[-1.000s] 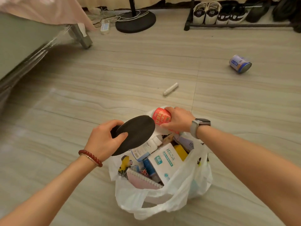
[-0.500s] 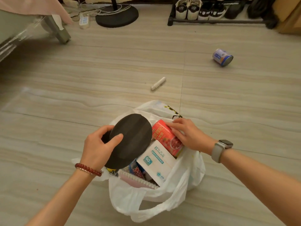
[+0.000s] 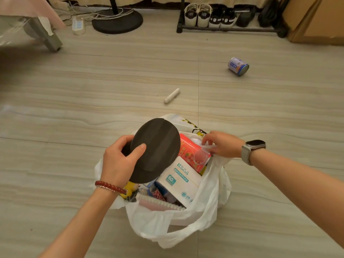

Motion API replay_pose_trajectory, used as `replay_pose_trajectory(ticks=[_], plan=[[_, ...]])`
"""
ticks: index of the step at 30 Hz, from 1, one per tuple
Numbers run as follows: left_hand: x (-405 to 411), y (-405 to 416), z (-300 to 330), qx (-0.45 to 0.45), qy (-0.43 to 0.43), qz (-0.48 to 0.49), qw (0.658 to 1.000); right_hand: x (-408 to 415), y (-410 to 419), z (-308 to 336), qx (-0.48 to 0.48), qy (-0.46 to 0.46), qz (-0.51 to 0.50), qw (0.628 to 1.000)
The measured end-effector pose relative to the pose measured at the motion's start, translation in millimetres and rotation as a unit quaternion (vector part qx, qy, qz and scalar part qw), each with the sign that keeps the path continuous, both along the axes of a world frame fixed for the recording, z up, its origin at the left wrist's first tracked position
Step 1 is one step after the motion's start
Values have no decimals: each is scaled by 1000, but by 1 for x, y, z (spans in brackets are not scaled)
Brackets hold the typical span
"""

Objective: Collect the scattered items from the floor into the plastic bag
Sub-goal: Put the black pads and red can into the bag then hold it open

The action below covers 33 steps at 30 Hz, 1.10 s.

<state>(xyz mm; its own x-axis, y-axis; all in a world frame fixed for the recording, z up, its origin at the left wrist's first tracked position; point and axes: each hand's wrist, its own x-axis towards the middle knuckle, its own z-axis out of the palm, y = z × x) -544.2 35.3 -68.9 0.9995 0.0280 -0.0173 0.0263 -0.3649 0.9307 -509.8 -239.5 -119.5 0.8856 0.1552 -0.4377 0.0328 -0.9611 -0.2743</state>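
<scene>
A white plastic bag [image 3: 208, 200] stands open on the floor, filled with a red packet [image 3: 189, 151], a white box marked 60 [image 3: 178, 181], a spiral notebook [image 3: 158, 203] and other small items. My left hand [image 3: 119, 161] grips a black oval paddle [image 3: 156, 149] by its handle, holding it over the bag's left side. My right hand [image 3: 221, 144] pinches the bag's far right rim beside the red packet. A white tube [image 3: 171, 95] and a blue-and-white can [image 3: 238, 66] lie on the floor beyond the bag.
A black fan base [image 3: 117, 20] with cables and a power strip [image 3: 78, 26] sits at the back. A shoe rack [image 3: 229, 27] with several shoes stands at back right, a cardboard box [image 3: 316, 21] beside it. A bed leg [image 3: 46, 36] is at back left.
My right hand let go of the red packet, now resting in the bag, and moved to the bag's rim. The paddle in my left hand tilted more upright. The view shifted closer.
</scene>
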Motion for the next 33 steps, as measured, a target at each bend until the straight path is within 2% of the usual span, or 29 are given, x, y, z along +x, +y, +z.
replay_pose_trajectory(ticks=[2, 3, 6, 10, 12, 13, 15, 18, 21, 23, 25, 27, 30, 33], plan=[[-2, 5, -2, 3, 0, 5, 1000, 1, 0, -4, -44, -22, 3, 999], [-3, 6, -2, 3, 1, 8, 1000, 2, 0, -5, -34, -37, -13, 999], [-4, 6, -2, 0, 0, 19, 1000, 12, 3, 3, 120, -106, -144, 976], [-2, 3, 3, -34, 5, 9, 999, 26, 20, 28, 370, -181, -322, 853], [-2, -3, 7, -44, 2, -8, 999, 31, 29, 43, 439, -183, -354, 805], [-2, -7, 9, -46, -1, -18, 999, 34, 31, 51, 462, -182, -350, 794], [2, -16, 12, -45, -6, -42, 998, 35, 34, 68, 474, -183, -306, 805], [8, -35, 15, -19, -24, -69, 997, 27, 32, 80, 438, -188, -247, 844], [15, -54, 13, 62, -112, -57, 990, 16, 23, 80, 419, -186, -262, 849], [20, -61, 8, 154, -202, -77, 964, 11, 22, 79, 419, -183, -276, 845], [24, -60, -1, 283, -262, -71, 920, 9, 25, 79, 419, -190, -274, 844], [23, -49, -6, 360, -201, -45, 910, 8, 28, 80, 421, -207, -271, 840], [18, -18, -22, 405, -16, -41, 913, 0, 29, 75, 391, -241, -252, 852], [19, 9, -38, 416, 63, -82, 903, -20, 33, 58, 252, -316, -168, 899]])
